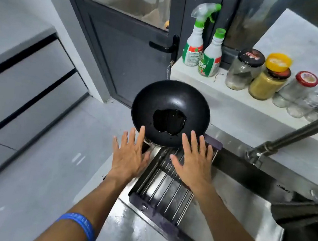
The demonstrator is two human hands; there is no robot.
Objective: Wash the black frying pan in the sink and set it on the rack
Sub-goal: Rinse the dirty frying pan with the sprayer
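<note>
Pan: 1, on 1 rack, 2 hands flat-open.

Frying pan: matte black, glossy dark pool at centre. Rack: silver parallel bars, dark purple end strips. At 1 o'clock from the pan: two white bottles, green caps, green-red labels. At 2 o'clock: jars, lids black, yellow, red. At 7 o'clock: blue wristband.

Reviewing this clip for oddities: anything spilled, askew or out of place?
Yes: the black frying pan sits upright at the rack's far end, a dark puddle pooled inside. Both the left hand and the right hand are open.
</note>
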